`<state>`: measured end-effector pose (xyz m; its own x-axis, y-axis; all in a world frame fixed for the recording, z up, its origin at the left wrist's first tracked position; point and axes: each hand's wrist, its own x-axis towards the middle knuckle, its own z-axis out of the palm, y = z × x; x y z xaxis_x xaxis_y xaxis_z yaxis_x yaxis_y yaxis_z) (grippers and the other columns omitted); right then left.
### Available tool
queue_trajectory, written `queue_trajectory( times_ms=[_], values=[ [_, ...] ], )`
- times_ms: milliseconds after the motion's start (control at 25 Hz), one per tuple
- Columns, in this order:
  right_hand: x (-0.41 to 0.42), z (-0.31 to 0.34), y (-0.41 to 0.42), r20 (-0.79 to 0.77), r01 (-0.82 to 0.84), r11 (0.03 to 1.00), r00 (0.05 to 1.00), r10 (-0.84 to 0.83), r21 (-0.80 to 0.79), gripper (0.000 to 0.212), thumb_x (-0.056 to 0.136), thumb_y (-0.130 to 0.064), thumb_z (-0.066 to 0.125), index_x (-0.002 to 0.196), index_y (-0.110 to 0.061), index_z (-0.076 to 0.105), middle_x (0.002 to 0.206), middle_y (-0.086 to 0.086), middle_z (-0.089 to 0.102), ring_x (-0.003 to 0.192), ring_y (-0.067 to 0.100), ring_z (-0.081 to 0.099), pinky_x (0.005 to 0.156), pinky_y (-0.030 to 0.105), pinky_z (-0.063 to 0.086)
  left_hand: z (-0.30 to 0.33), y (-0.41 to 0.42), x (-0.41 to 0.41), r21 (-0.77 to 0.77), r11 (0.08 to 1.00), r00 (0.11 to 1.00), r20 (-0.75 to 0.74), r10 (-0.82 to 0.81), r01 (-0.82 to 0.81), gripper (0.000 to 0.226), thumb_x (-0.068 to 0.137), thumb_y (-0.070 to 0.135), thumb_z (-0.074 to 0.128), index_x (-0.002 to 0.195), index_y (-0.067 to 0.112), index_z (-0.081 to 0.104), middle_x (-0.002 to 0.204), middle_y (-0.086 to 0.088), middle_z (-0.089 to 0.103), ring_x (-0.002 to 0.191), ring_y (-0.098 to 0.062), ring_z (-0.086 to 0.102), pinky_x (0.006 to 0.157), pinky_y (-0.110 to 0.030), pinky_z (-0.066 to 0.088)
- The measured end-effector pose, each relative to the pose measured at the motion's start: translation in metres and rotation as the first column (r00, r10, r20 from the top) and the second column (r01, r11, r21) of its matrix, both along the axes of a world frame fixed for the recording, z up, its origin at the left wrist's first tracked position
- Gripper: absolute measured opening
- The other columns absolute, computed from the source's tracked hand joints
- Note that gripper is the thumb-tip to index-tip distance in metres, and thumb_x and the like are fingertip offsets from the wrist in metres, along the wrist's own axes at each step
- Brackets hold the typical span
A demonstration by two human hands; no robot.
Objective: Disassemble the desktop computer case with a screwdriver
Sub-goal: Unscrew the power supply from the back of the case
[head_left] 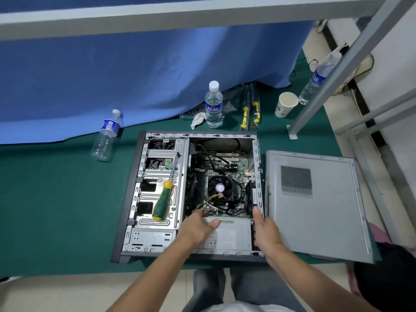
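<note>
The desktop computer case (135,190) lies open on its side on a green mat, with the motherboard and CPU fan (221,188) exposed. A green-and-yellow screwdriver (163,200) rests loose on the drive cage. The removed side panel (315,206) lies flat to the right of the case. My left hand (198,228) is on the grey power supply (229,237), thumb on top and fingers hooked over its far edge by the cables. My right hand (265,230) lies with straight fingers along the case's rear wall beside the power supply.
Two water bottles (213,104) (107,136) and a crumpled tissue (198,119) sit behind the case, in front of a blue curtain. Two yellow-handled tools (249,113), a paper cup (286,104) and a third bottle (317,79) stand back right, next to a metal frame leg (315,102).
</note>
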<state>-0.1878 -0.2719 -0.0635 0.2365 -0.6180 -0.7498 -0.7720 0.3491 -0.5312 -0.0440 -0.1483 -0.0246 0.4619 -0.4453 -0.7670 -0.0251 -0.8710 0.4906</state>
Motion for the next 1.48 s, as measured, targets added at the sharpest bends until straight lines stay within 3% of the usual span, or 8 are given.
queue_trajectory(
  times_ms=[120, 320, 480, 560, 680, 880, 1120, 1480],
  values=[
    [0.000, 0.005, -0.004, 0.061, 0.039, 0.989, 0.997, -0.048, 0.140, 0.084, 0.093, -0.068, 0.033, 0.148, -0.006, 0.029, 0.141, 0.018, 0.049, 0.124, 0.034, 0.053, 0.105, 0.051, 0.044, -0.003, 0.006, 0.002, 0.000, 1.000, 1.000, -0.009, -0.023, 0.023, 0.061, 0.097, 0.048, 0.053, 0.144, 0.014, 0.038, 0.090, 0.009, 0.056, 0.086, -0.007, 0.058, 0.080, -0.026, 0.042],
    [-0.003, 0.017, -0.008, 0.098, 0.051, 0.969, 0.992, -0.076, 0.241, 0.082, 0.093, -0.064, 0.039, 0.151, -0.010, 0.021, 0.124, 0.013, 0.057, 0.103, 0.024, 0.062, 0.073, 0.031, 0.056, -0.003, 0.010, -0.001, -0.004, 0.999, 0.999, 0.023, -0.042, 0.042, 0.058, 0.099, 0.047, 0.048, 0.143, 0.012, 0.031, 0.092, 0.007, 0.055, 0.089, -0.013, 0.057, 0.079, -0.027, 0.041],
    [0.000, 0.031, -0.005, 0.054, 0.042, 0.964, 0.997, -0.058, 0.262, 0.079, 0.096, -0.061, 0.039, 0.153, -0.011, 0.017, 0.142, 0.017, 0.047, 0.121, 0.032, 0.054, 0.095, 0.042, 0.051, 0.002, 0.010, -0.004, -0.003, 0.990, 0.983, 0.117, -0.140, 0.142, 0.051, 0.102, 0.046, 0.041, 0.142, 0.016, 0.032, 0.076, 0.009, 0.056, 0.071, -0.007, 0.054, 0.070, -0.026, 0.039],
    [0.003, 0.040, 0.003, -0.075, -0.121, 0.992, 0.990, 0.118, -0.033, 0.070, 0.099, -0.049, 0.047, 0.150, -0.009, 0.022, 0.147, 0.016, 0.039, 0.130, 0.031, 0.043, 0.105, 0.044, 0.040, 0.002, 0.011, -0.006, -0.001, 0.987, 0.979, 0.130, -0.158, 0.159, 0.049, 0.102, 0.046, 0.039, 0.142, 0.016, 0.034, 0.076, 0.008, 0.057, 0.067, -0.006, 0.054, 0.064, -0.022, 0.039],
    [0.015, 0.063, 0.012, -0.125, -0.375, 0.716, 0.918, 0.377, -0.588, 0.048, 0.095, -0.026, 0.057, 0.139, -0.015, 0.038, 0.129, 0.005, 0.043, 0.117, 0.019, 0.045, 0.099, 0.033, 0.042, -0.001, 0.011, -0.003, 0.012, 0.984, 0.976, 0.127, -0.180, 0.180, 0.049, 0.103, 0.045, 0.039, 0.142, 0.015, 0.033, 0.093, 0.002, 0.063, 0.081, -0.014, 0.060, 0.074, -0.027, 0.044],
    [0.035, 0.070, 0.021, -0.342, -0.784, 0.581, 0.619, 0.707, -0.216, 0.041, 0.102, -0.039, 0.039, 0.137, -0.018, 0.034, 0.119, 0.009, 0.054, 0.092, 0.020, 0.054, 0.082, 0.031, 0.047, -0.003, 0.007, 0.001, 0.031, 0.980, 0.972, 0.128, -0.197, 0.195, 0.050, 0.103, 0.046, 0.038, 0.141, 0.014, 0.035, 0.120, -0.010, 0.065, 0.102, -0.024, 0.062, 0.090, -0.037, 0.047],
    [0.039, 0.054, 0.009, -0.184, -0.611, 0.782, 0.761, 0.622, 0.120, 0.070, 0.095, -0.065, 0.037, 0.149, -0.023, 0.023, 0.144, 0.004, 0.049, 0.123, 0.024, 0.052, 0.100, 0.037, 0.043, -0.006, 0.007, 0.001, 0.001, 0.990, 0.982, 0.131, -0.138, 0.139, 0.053, 0.101, 0.049, 0.039, 0.142, 0.016, 0.031, 0.119, -0.012, 0.066, 0.106, -0.028, 0.062, 0.090, -0.038, 0.047],
    [0.034, 0.044, 0.030, -0.213, -0.566, 0.822, 0.813, 0.542, -0.064, 0.058, 0.095, -0.063, 0.040, 0.138, -0.023, 0.037, 0.123, 0.007, 0.063, 0.109, 0.027, 0.061, 0.093, 0.037, 0.048, -0.008, 0.014, -0.001, 0.007, 0.991, 0.967, 0.218, -0.131, 0.133, 0.044, 0.100, 0.048, 0.045, 0.127, 0.013, 0.045, 0.079, 0.011, 0.051, 0.082, -0.015, 0.052, 0.074, -0.028, 0.039]
  ],
)
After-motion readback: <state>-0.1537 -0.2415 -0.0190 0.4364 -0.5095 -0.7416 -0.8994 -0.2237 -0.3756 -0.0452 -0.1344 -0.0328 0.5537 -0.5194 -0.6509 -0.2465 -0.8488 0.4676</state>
